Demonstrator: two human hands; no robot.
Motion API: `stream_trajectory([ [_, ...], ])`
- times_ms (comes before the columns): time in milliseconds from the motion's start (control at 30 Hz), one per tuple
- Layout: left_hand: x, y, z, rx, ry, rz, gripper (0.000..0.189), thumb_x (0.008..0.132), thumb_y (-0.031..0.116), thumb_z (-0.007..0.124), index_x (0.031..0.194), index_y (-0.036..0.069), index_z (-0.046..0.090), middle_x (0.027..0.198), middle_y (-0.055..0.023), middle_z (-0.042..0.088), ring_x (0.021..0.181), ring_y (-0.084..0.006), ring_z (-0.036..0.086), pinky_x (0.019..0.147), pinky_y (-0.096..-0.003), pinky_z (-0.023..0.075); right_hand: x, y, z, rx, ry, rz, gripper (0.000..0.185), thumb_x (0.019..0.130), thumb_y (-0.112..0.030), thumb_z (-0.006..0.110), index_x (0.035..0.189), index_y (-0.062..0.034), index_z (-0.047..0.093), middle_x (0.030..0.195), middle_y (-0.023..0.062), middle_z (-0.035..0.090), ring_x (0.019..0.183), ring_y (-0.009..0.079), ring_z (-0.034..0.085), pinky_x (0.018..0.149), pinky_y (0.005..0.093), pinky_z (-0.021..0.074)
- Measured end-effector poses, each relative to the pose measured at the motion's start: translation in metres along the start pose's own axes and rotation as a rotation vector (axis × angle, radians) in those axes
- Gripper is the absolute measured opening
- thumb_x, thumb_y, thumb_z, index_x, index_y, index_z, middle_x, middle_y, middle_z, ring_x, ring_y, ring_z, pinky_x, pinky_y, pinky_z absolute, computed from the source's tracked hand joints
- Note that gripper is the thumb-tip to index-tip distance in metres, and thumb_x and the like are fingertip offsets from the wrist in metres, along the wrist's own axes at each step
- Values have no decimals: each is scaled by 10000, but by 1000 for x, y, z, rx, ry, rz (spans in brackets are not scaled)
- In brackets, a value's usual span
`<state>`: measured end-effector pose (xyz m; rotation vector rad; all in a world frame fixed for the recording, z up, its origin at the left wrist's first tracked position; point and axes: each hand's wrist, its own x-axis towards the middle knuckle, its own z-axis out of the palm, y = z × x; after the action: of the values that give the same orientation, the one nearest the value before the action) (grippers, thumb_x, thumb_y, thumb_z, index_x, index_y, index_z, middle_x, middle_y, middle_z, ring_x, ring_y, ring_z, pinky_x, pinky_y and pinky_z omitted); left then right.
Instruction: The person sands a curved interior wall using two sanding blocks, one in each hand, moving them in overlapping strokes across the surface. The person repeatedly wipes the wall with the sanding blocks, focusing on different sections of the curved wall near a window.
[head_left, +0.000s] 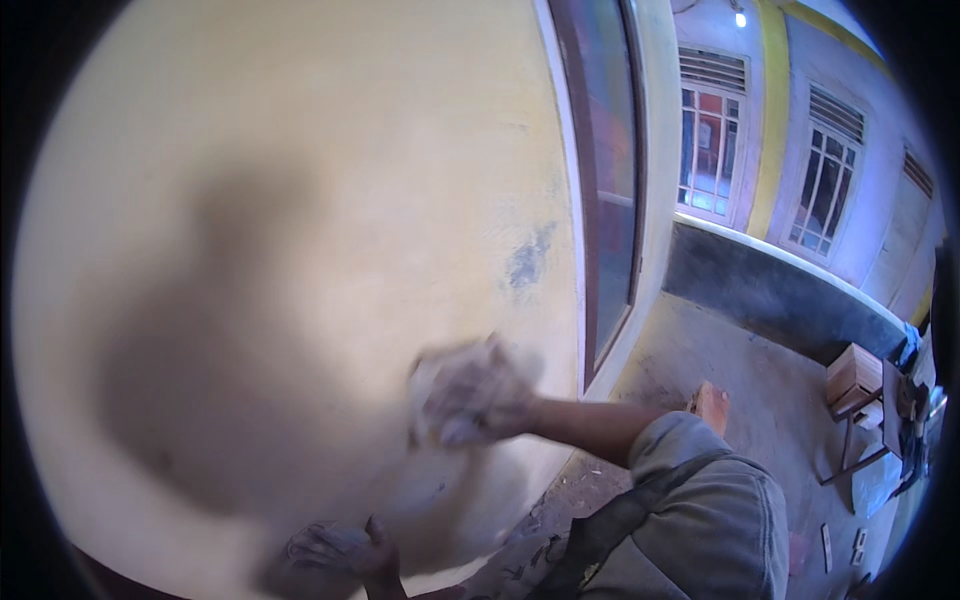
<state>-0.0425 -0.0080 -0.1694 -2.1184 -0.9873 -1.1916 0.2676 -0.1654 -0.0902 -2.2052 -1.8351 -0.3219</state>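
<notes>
A pale yellow plastered wall (420, 187) fills most of the view before me. My right hand (480, 397), dusty and blurred by motion, presses a pale sheet or pad (421, 401) flat against it; the blur hides what exactly that is. Lower down, my left hand (337, 549) has a whitish, dusty look and nothing visible in it. Its thumb stands away from the fingers, close to the wall's surface; contact cannot be made out. Above my right hand, a grey-blue worn patch (529, 259) marks the wall.
A brown-framed window (592, 225) borders the wall on the right. On the floor beyond stand an orange-brown block (711, 405), a wooden box (853, 375) and a dark-framed table or stand (889, 412). A low black wall (772, 292) runs behind them.
</notes>
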Motion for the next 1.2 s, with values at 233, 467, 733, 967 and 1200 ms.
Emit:
stream_trajectory([
  [233, -2, 1, -4, -80, -40, -29, 1053, 796, 516, 680, 1535, 7, 127, 1565, -335, 52, 1423, -583, 14, 1078, -743, 26, 76, -15, -74, 44, 918, -5, 774, 890, -557, 560, 1500, -126, 357, 1582, 218, 220, 1472, 468, 93, 1098, 723, 51],
  [467, 3, 4, -2, -85, -29, 28, 991, 789, 502, 686, 1495, -26, 234, 1546, -331, 161, 1401, -589, 140, 1064, -756, 101, 38, 34, -20, -223, 740, 121, 694, 920, -468, 490, 1488, -89, 366, 1544, 269, 254, 1441, 499, 164, 1096, 718, 124],
  [733, 7, 5, -8, -74, 27, 76, 951, 778, 460, 690, 1469, -41, 270, 1532, -333, 196, 1405, -568, 151, 1080, -732, 95, 35, -53, -11, -166, 541, -249, 704, 850, -567, 571, 1480, -310, 391, 1562, 202, 273, 1433, 466, 237, 1082, 734, 131],
  [967, 11, 3, -8, -94, 46, 57, 937, 781, 444, 683, 1472, -21, 252, 1531, -310, 220, 1381, -568, 199, 1071, -737, 103, 72, 20, -88, 30, 990, 171, 832, 911, -491, 526, 1557, -94, 184, 1598, 258, 112, 1478, 458, 68, 1124, 681, 29],
  [1200, 18, 2, -9, -128, 41, 70, 915, 805, 417, 673, 1483, -16, 238, 1540, -302, 190, 1361, -573, 220, 1072, -727, 122, 19, -13, 7, -138, 526, -371, 808, 822, -541, 628, 1502, -184, 376, 1577, 270, 187, 1474, 470, 82, 1079, 746, -20],
])
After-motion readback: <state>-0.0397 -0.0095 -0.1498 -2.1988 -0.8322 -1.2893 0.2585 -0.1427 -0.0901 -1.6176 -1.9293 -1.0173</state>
